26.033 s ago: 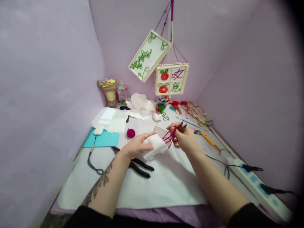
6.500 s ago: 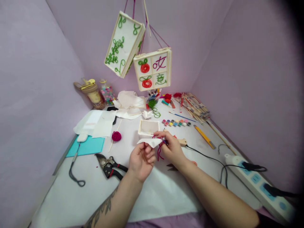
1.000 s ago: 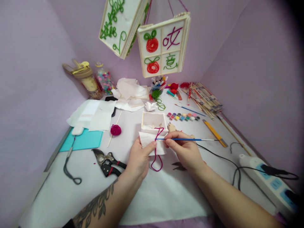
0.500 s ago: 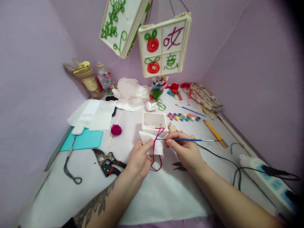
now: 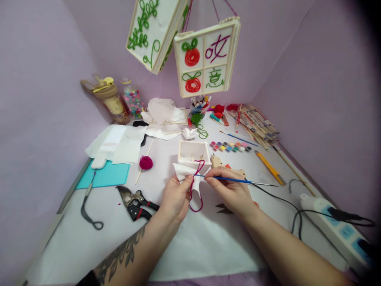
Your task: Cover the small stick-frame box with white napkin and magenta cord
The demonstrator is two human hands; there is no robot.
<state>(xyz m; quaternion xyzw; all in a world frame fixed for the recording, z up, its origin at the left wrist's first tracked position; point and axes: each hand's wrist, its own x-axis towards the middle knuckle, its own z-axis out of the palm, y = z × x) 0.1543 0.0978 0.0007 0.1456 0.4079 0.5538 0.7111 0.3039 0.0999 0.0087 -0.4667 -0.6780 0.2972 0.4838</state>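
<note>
Where cord [image 5: 196,211] crosses sheet [image 5: 180,170]: left fingers [image 5: 187,183] grip both.
Brush [image 5: 238,181]: right fingers [image 5: 214,183] grip it, handle toward nine o'clock.

Craft corner: purple walls, table with paint pots [image 5: 230,146], yarn ball [image 5: 145,162], pruning shears [image 5: 135,204].

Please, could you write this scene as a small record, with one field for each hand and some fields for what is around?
left hand: the left hand pinches a white sheet and magenta yarn
right hand: the right hand holds a blue brush, bristles pointing away from the yarn
behind the sheet: small open box
left side: black-handled shears, magenta yarn ball
right side: paint pots, yellow cutter
hanging above: two decorated boxes
</note>
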